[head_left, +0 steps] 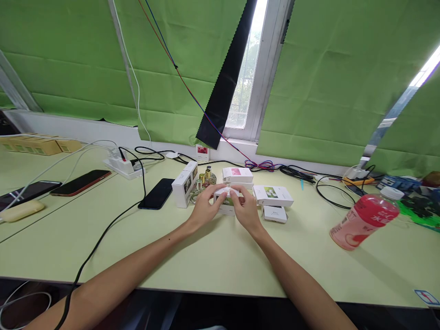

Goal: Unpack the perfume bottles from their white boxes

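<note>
Both of my hands are on one small white box [226, 210] with a picture on its front, at the middle of the table. My left hand [205, 205] grips its left side, the thumb near the top edge. From the right, my right hand [246, 207] holds it with thumb and fingers at the top. Just left stand several glass perfume bottles [208, 176] with gold caps, partly hidden, and an upright white box [185, 184]. Behind and to the right lie white boxes with a pink picture [237, 174] and a green one [273, 195], plus a smaller white box [275, 214].
A black phone [157, 194] lies left of the boxes, with a black cable [103, 238] running past it over the front edge. Power strips [123, 166] and coiled wires [259, 165] line the wall. A pink drink bottle [366, 220] stands at right.
</note>
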`<action>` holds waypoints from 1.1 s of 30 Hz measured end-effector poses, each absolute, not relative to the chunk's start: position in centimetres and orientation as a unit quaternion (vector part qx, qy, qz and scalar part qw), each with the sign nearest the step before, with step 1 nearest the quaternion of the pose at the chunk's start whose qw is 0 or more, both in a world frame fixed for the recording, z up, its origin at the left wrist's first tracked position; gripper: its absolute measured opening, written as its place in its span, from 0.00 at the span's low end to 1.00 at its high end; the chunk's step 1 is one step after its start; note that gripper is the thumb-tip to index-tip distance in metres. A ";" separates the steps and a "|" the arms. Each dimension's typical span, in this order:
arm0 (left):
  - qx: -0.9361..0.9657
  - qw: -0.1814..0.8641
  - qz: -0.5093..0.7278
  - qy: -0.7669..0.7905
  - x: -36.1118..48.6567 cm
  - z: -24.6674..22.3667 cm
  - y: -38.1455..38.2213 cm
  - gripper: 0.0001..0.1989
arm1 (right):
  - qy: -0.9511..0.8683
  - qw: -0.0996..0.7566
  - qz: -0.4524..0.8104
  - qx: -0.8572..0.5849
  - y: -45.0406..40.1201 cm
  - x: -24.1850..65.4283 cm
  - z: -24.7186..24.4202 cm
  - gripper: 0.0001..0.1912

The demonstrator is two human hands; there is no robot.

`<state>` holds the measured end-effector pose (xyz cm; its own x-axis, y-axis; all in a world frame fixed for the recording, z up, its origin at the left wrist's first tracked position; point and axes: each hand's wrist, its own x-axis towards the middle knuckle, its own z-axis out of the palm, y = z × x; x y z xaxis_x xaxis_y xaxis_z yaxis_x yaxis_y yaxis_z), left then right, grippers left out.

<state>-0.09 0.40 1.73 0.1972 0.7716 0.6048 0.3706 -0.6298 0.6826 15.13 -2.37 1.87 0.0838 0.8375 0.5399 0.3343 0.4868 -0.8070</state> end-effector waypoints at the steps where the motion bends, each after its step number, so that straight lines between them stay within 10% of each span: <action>1: 0.748 0.195 0.506 0.382 -0.1 1.7 0.4 0.16 | -0.641 0.577 0.218 -0.458 -2.4 15.1 1.9 0.16; 33: 0.756 0.179 0.501 0.380 -0.1 2.0 0.2 0.15 | -0.650 0.570 0.214 -0.453 -2.1 15.3 1.9 0.14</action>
